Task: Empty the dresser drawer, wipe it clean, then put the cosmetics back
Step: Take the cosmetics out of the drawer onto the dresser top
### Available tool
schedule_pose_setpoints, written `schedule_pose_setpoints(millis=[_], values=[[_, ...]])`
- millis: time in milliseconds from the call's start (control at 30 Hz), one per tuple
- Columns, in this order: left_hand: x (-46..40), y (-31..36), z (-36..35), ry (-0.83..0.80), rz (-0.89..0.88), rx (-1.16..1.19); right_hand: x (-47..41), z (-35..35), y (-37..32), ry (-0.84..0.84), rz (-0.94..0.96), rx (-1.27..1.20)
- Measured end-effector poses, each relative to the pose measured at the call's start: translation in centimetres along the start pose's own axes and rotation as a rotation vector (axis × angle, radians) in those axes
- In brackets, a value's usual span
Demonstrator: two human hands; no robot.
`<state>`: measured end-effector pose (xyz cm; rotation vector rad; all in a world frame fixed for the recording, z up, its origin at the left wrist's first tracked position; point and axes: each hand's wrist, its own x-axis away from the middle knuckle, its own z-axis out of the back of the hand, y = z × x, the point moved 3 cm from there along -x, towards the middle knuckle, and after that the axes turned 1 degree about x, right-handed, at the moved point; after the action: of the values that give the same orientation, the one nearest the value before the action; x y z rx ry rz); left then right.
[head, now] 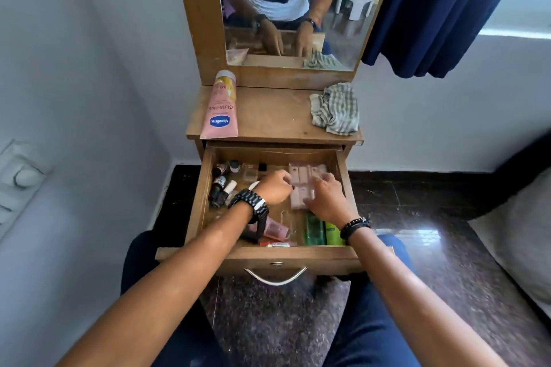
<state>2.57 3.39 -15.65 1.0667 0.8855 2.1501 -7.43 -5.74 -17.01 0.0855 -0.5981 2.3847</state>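
Right hand reaching into the open drawer, fingers spread and curling over a cluster of pale pink cases toward the back right; not possible to tell whether anything is actually gripped yet. Left hand hovering just beside it, loosely curled, thumb and fingers closing near the same cases; grip likewise unclear. Still lying in the drawer: small dark bottles along the left wall, 2 green tubes at the front right, a pink tube and a thin red stick near the front edge. Resting on the dresser top: 1 pink lotion tube at the left, a checked cloth at the right. Emptying apparently only just starting. Risking, from here, a scatter of the stacked cases if scooped all at once, and a toppling of the small bottles if brushed by the left wrist.
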Motion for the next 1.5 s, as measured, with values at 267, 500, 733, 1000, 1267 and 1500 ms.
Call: schedule_pose_setpoints(millis=[267, 500, 733, 1000, 1267, 1500], values=[[-0.9, 0.8, -2.4, 0.015, 0.092, -0.15, -0.9, -1.0, 0.2, -0.105, -0.086, -0.012], [-1.1, -0.6, -2.2, -0.029, 0.207, -0.02, -1.3, -1.1, 0.3, -0.206, 0.008, 0.094], [-1.0, -1.2, -2.0, 0.003, 0.217, -0.009, -1.1, -0.5, 0.0, -0.296, 0.115, 0.012], [-1.5, -1.2, -2.8, -0.019, 0.192, -0.042, -1.1, -1.0, -0.2, -0.085, -0.152, 0.072], [-1.7, -1.4, -3.0, 0.024, 0.235, 0.269, -2.1, 0.1, -0.6, -0.073, -0.256, -0.066], [-1.8, -1.6, -3.1, 0.068, 0.237, 0.374, -2.2, 0.7, -0.5, -0.146, -0.302, -0.146]])
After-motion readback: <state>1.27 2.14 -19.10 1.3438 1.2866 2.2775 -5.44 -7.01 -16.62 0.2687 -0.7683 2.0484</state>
